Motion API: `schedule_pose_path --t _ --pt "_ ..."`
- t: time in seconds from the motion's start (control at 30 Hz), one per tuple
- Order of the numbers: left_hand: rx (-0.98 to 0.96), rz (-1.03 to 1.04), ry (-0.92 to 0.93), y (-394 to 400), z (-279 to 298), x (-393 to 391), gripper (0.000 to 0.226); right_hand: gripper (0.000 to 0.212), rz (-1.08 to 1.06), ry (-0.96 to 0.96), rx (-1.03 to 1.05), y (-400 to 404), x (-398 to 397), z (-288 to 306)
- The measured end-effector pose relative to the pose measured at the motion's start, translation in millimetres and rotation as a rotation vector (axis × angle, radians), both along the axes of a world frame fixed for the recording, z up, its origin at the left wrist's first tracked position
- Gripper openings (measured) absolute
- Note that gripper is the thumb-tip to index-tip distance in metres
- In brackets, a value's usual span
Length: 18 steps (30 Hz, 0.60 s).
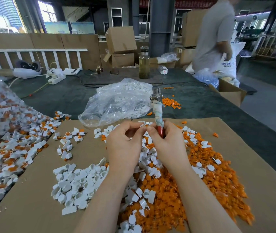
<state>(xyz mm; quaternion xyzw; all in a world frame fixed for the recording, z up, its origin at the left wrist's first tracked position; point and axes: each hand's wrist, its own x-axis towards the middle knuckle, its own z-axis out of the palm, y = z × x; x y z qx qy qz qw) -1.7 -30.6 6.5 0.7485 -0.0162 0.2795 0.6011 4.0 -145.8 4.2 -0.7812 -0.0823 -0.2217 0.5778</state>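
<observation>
My right hand [166, 140] grips the red handle of a small hammer-like tool [157, 108] whose cloth-wrapped shaft and metal head stick up and away from me. My left hand [125, 142] pinches a small white plastic piece [142, 126] at its fingertips, right against my right hand's fingers. Both hands hover over a heap of orange plastic caps [209, 179] and white plastic pieces [76, 182] spread on brown cardboard [33, 204].
A clear bag of assembled white-and-orange parts [2, 118] lies at left. Another clear bag of white parts [117, 101] sits behind the cardboard. Farther back stand a glass bottle [144, 63], a power strip [56, 79], cardboard boxes [120, 39] and a person in grey [213, 34] at right.
</observation>
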Motion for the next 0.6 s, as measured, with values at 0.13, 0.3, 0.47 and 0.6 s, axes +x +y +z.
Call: schedule_pose_path --t 0.13,0.3,0.47,0.6 --pt "-0.046 -0.014 0.01 -0.6 -0.2 -0.2 0.016 0.014 0.037 0.003 -0.019 -2.7 1.1 -0.3" --pt "-0.297 -0.082 0.067 8.4 2.4 3.9 0.01 0.016 0.268 0.193 -0.057 -21.5 0.7 1.7" --pt "-0.587 -0.158 0.092 15.4 3.7 6.1 0.013 0.027 0.407 0.393 -0.204 -34.2 -2.0 3.2" --pt "-0.637 -0.16 0.101 20.0 3.7 8.5 0.009 0.027 0.459 0.442 -0.261 -32.8 -2.8 2.2"
